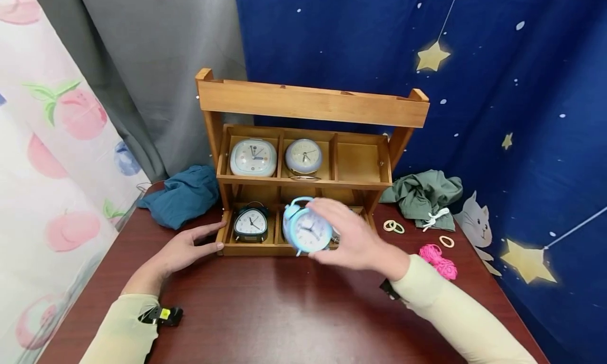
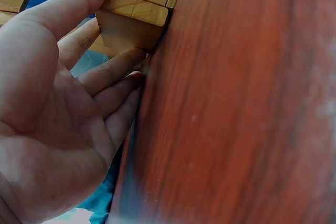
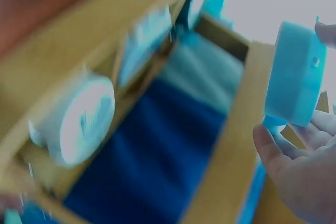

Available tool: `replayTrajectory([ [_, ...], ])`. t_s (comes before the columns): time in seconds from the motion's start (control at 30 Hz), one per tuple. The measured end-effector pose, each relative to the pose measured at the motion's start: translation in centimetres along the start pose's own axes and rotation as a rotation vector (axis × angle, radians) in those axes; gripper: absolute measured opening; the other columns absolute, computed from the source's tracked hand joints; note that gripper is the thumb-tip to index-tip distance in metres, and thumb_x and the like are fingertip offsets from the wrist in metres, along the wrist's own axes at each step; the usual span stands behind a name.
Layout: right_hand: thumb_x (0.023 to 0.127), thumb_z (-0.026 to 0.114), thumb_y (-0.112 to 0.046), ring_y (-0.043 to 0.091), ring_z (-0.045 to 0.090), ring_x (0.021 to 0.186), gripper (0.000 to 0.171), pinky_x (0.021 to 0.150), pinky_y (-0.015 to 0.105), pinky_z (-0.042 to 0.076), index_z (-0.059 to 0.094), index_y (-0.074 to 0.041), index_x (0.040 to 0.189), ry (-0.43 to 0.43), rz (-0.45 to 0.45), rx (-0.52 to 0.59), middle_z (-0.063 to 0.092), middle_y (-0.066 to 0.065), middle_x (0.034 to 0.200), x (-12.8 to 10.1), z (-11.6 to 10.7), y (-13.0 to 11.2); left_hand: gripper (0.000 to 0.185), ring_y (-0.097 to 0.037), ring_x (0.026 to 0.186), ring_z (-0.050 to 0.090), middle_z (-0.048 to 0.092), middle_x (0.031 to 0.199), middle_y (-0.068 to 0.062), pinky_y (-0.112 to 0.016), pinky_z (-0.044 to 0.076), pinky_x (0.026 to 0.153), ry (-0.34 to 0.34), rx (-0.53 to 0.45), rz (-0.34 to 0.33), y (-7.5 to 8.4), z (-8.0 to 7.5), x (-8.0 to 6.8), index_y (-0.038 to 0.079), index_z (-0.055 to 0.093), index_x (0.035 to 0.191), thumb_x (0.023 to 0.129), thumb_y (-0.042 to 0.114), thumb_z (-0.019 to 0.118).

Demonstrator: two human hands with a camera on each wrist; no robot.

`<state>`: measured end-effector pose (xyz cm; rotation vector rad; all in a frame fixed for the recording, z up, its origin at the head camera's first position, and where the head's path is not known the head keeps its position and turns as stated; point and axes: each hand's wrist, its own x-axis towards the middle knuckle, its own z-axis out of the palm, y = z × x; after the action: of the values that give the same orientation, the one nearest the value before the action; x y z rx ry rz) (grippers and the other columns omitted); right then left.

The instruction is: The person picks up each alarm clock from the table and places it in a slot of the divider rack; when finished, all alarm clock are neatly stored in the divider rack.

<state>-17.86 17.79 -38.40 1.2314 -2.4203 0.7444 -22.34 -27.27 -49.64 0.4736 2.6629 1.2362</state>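
Observation:
My right hand [image 1: 348, 235] grips a light blue twin-bell alarm clock [image 1: 310, 231], tilted, in front of the rack's lower tier. The right wrist view shows the clock's blue side [image 3: 295, 74] between thumb and fingers. My left hand [image 1: 182, 253] touches the lower left corner of the wooden rack [image 1: 313, 98] with thumb and fingers extended; its palm [image 2: 58, 129] holds nothing. A black rounded-triangular clock [image 1: 251, 223] stands in the lower left compartment. Above are a pale blue-and-white clock [image 1: 253, 157] and a round lavender clock [image 1: 303, 157]. Clocks behind my right hand are mostly hidden.
The upper right compartment [image 1: 358, 161] shows its bare wooden back. Teal cloth [image 1: 182, 196] lies left of the rack; grey-green cloth [image 1: 422, 195] lies right. Several small rings [image 1: 447, 242] and pink yarn [image 1: 438, 261] rest on the dark red table [image 1: 246, 311]. Curtains hang behind.

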Motion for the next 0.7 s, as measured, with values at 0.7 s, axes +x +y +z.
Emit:
replayTrajectory([
  [0.7,0.081,0.097,-0.029,0.044,0.049,0.150,0.095,0.116,0.065,0.046,0.053,-0.001,0.161,0.112,0.257,-0.274,0.055,0.024,0.161,3.2,-11.9,7.2,0.072,-0.046,0.156,0.044,0.051,0.169,-0.018,-0.071,0.038,0.122,-0.004,-0.002,0.010,-0.2,0.0,0.0,0.021,0.057,0.166,0.104,0.051,0.078],
])
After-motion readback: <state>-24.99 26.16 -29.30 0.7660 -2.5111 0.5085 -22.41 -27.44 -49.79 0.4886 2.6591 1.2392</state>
